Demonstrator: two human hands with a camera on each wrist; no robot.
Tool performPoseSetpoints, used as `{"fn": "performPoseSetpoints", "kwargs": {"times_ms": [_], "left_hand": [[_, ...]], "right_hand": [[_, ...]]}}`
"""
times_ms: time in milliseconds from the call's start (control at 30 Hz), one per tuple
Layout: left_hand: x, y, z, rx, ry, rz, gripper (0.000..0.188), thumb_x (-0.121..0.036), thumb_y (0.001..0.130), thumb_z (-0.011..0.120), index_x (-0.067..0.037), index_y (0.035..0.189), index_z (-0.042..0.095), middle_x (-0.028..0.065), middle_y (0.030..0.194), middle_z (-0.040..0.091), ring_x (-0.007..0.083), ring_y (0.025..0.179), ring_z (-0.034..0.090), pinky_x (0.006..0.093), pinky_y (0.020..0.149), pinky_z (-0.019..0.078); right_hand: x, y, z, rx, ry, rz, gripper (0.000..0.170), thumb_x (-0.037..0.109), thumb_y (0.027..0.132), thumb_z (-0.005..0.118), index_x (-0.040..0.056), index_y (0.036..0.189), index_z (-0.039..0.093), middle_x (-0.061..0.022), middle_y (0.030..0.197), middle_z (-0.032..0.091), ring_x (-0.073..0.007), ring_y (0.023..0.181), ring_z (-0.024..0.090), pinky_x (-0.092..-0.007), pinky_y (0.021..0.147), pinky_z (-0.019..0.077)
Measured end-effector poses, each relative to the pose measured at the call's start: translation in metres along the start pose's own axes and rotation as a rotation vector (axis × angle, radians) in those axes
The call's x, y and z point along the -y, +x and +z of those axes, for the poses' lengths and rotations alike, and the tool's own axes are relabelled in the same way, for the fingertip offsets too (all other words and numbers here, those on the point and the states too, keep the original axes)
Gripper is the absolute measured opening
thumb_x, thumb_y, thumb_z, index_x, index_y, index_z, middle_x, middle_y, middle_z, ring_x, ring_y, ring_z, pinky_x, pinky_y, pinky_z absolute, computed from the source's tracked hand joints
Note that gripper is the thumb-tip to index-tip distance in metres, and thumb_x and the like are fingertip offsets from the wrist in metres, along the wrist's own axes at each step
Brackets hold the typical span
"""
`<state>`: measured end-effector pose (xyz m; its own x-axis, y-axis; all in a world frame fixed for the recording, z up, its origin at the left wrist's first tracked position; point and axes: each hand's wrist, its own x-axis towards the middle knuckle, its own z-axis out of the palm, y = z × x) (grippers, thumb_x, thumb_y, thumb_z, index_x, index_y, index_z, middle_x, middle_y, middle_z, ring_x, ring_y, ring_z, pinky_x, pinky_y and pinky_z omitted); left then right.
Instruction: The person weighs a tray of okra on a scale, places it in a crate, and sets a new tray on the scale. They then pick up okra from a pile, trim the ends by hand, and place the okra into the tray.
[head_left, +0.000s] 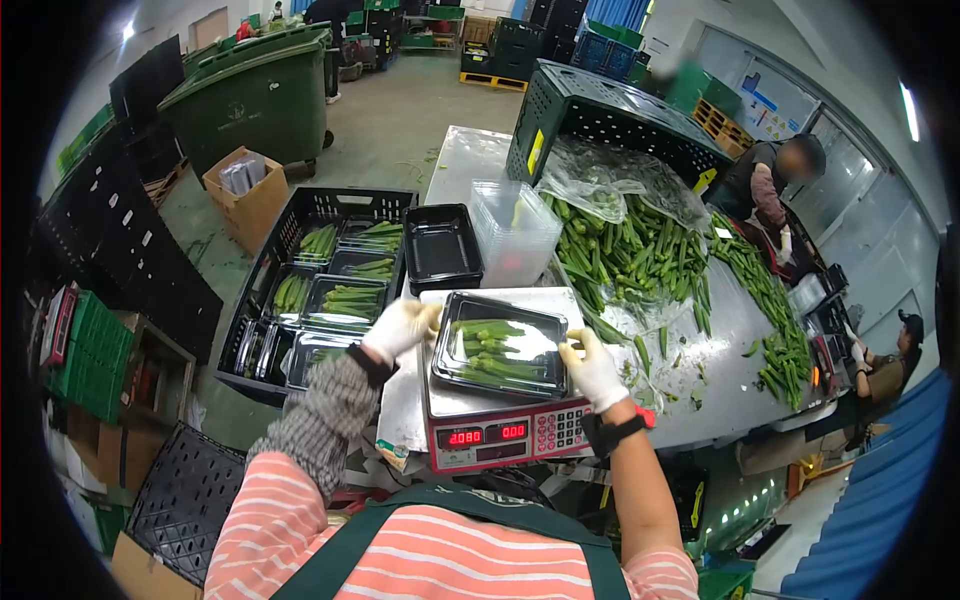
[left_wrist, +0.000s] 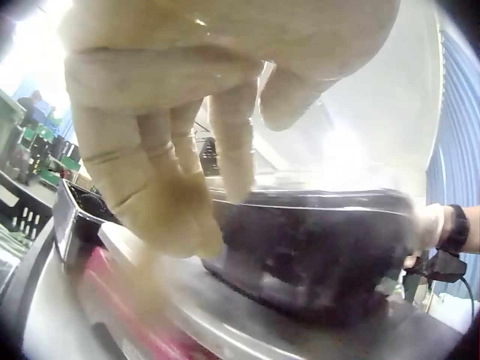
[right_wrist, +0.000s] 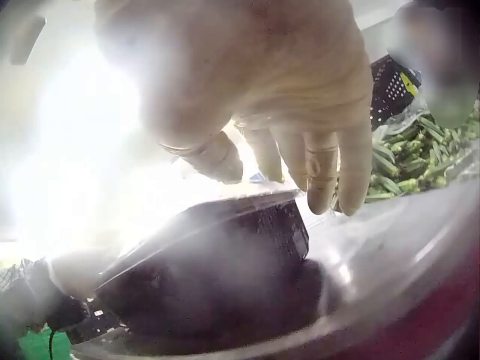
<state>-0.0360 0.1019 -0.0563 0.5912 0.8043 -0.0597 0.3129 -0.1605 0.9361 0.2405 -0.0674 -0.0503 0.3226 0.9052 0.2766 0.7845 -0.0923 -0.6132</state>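
A black plastic tray of okra (head_left: pixel 500 345) under a clear lid sits on the steel platform of a red and white scale (head_left: pixel 510 432), whose red digits are lit. My left hand (head_left: pixel 403 328), in a pale glove, is at the tray's left side with its fingers loosely bent; in the left wrist view the fingertips hang close by the black tray wall (left_wrist: pixel 300 251). On the right side, my gloved right hand (head_left: pixel 596 370) has its fingertips right at the tray's edge. Its fingers (right_wrist: pixel 322 172) point down, nearly straight, beside the tray corner in the right wrist view.
A black crate (head_left: pixel 232 335) of packed okra trays stands left of the scale. Behind the scale are empty black trays (head_left: pixel 441 245) and stacked clear lids (head_left: pixel 515 235). Loose okra (head_left: pixel 640 255) spills from a tipped crate (head_left: pixel 620 110). Another person (head_left: pixel 770 185) works at the right.
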Motion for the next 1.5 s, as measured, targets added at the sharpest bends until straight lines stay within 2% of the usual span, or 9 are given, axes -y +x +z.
{"fn": "performPoseSetpoints", "kwargs": {"times_ms": [100, 300, 433, 667, 933, 1067, 1267, 1367, 1500], "left_hand": [[-0.004, 0.029, 0.002, 0.089, -0.252, -0.312, 0.032, -0.031, 0.087, 0.053, -0.001, 0.082, 0.061, 0.0029, 0.058, 0.053, 0.0124, 0.043, 0.052, 0.0257, 0.043, 0.0449], [0.020, 0.066, -0.005, 0.301, -0.556, -0.241, 0.018, -0.011, 0.082, 0.055, -0.003, 0.099, 0.057, 0.0011, 0.065, 0.054, 0.0095, 0.047, 0.047, 0.0239, 0.043, 0.0396], [0.014, 0.068, -0.008, 0.376, -0.669, -0.475, 0.021, -0.021, 0.080, 0.052, -0.006, 0.093, 0.059, 0.0050, 0.080, 0.059, 0.0173, 0.066, 0.054, 0.0319, 0.062, 0.0453], [0.020, 0.062, 0.003, 0.292, -0.611, -0.404, 0.022, -0.026, 0.087, 0.051, -0.006, 0.090, 0.059, 0.0065, 0.077, 0.060, 0.0179, 0.061, 0.054, 0.0312, 0.055, 0.0444], [0.009, 0.035, 0.009, 0.220, -0.522, -0.306, 0.024, -0.023, 0.089, 0.046, -0.004, 0.096, 0.058, 0.0033, 0.074, 0.059, 0.0158, 0.065, 0.057, 0.0316, 0.059, 0.0478], [-0.008, 0.001, 0.002, 0.185, -0.916, -0.167, 0.037, -0.026, 0.091, 0.045, 0.002, 0.115, 0.051, 0.0155, 0.113, 0.057, 0.0261, 0.106, 0.053, 0.0416, 0.094, 0.0396], [-0.053, -0.041, 0.034, 0.158, -1.232, -0.034, 0.039, -0.033, 0.091, 0.047, 0.000, 0.112, 0.052, 0.0124, 0.102, 0.059, 0.0240, 0.091, 0.059, 0.0382, 0.077, 0.0511], [-0.064, -0.067, 0.056, -0.026, -1.061, 0.098, 0.038, -0.037, 0.087, 0.055, -0.006, 0.109, 0.050, 0.0040, 0.089, 0.056, 0.0145, 0.078, 0.056, 0.0303, 0.072, 0.0499], [-0.057, -0.120, 0.064, -0.008, -0.786, 0.005, 0.059, -0.020, 0.084, 0.057, -0.002, 0.133, 0.030, 0.0074, 0.125, 0.044, 0.0137, 0.113, 0.040, 0.0255, 0.091, 0.0368]], "right_hand": [[0.009, 0.020, -0.008, 0.183, -0.031, 0.224, 0.023, 0.021, 0.079, 0.063, 0.0006, 0.087, 0.054, -0.0121, 0.082, 0.062, -0.0191, 0.074, 0.059, -0.0309, 0.067, 0.0465], [-0.005, 0.019, 0.002, 0.356, 0.469, 0.410, 0.063, 0.023, 0.084, 0.055, 0.0051, 0.137, 0.025, -0.0047, 0.079, 0.055, -0.0132, 0.061, 0.049, -0.0281, 0.050, 0.0422], [-0.009, 0.025, 0.000, 0.407, 0.587, 0.495, 0.059, 0.023, 0.087, 0.052, 0.0123, 0.138, 0.026, -0.0091, 0.094, 0.057, -0.0149, 0.067, 0.054, -0.0297, 0.052, 0.0454], [-0.037, 0.020, 0.033, 0.145, 0.506, 0.326, 0.045, 0.025, 0.092, 0.044, 0.0003, 0.128, 0.040, -0.0086, 0.105, 0.060, -0.0173, 0.094, 0.052, -0.0276, 0.084, 0.0405], [-0.024, 0.013, 0.036, 0.103, 0.488, 0.336, 0.036, 0.030, 0.093, 0.042, 0.0006, 0.108, 0.056, -0.0103, 0.097, 0.059, -0.0187, 0.089, 0.051, -0.0288, 0.083, 0.0393], [0.038, -0.002, 0.008, 0.140, 1.023, 0.348, 0.057, 0.038, 0.091, 0.048, -0.0013, 0.130, 0.034, -0.0086, 0.120, 0.047, -0.0149, 0.108, 0.042, -0.0279, 0.095, 0.0323], [0.040, -0.010, -0.012, 0.028, 1.026, 0.173, 0.038, 0.027, 0.089, 0.053, 0.0022, 0.117, 0.052, -0.0013, 0.102, 0.057, -0.0118, 0.091, 0.053, -0.0271, 0.085, 0.0415], [0.047, -0.018, -0.045, 0.224, 1.163, 0.354, 0.039, 0.032, 0.091, 0.047, 0.0052, 0.119, 0.051, -0.0063, 0.113, 0.057, -0.0157, 0.097, 0.056, -0.0310, 0.085, 0.0448], [0.052, -0.014, -0.041, 0.466, 1.300, 0.347, 0.055, 0.043, 0.090, 0.045, 0.0032, 0.127, 0.042, -0.0102, 0.121, 0.051, -0.0208, 0.106, 0.052, -0.0345, 0.090, 0.0430]]}}
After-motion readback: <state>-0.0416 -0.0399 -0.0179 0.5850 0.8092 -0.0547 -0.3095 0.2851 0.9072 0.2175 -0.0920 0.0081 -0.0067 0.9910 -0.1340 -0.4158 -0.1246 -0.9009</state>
